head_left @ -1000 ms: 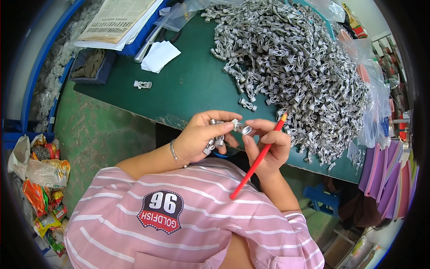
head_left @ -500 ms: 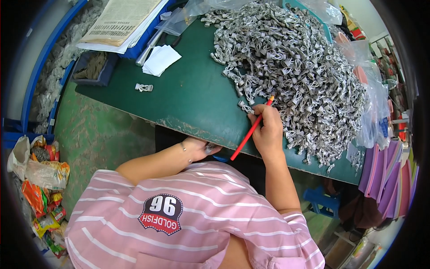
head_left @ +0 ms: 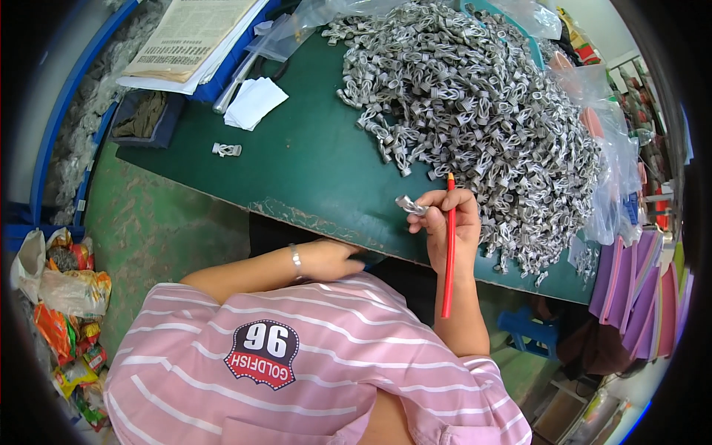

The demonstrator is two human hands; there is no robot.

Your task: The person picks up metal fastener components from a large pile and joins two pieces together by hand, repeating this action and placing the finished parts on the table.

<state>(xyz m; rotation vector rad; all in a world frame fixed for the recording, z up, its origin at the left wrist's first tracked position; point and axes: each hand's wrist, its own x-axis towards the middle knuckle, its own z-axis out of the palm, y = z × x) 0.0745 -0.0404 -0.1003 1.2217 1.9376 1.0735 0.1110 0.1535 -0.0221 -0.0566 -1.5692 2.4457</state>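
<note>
Grey metal made up the heap (head_left: 475,111) of small looped pieces on one green table (head_left: 297,159); too many to count.

Right hand (head_left: 454,219): just off the heap's near left side. Thumb and forefinger pinched one metal piece (head_left: 408,205), which stuck out leftward, apart from the heap; other fingers curled. One red pencil (head_left: 448,259) ran through the same hand, nearly upright in view, its pale tip toward the heap.

Left hand (head_left: 330,259): left of the heap and nearer the wearer. Fingers blurred and partly hidden; could not tell whether spread, pressed together or pinching anything. One bracelet (head_left: 296,259) on that wrist.

Writing: one badge (head_left: 262,354) on the pink striped shirt (head_left: 319,315), on the wearer's side of the heap, bore large white figures on black and smaller white letters on red, inverted in view. One printed sheet (head_left: 170,44), far left of the heap, showed rows of dark print.

Other counts: one loose metal piece (head_left: 227,150), well left of the heap; several white cards (head_left: 256,104), overlapping, between that piece and the heap; one blue stool (head_left: 528,332), nearer the wearer than the heap.
</note>
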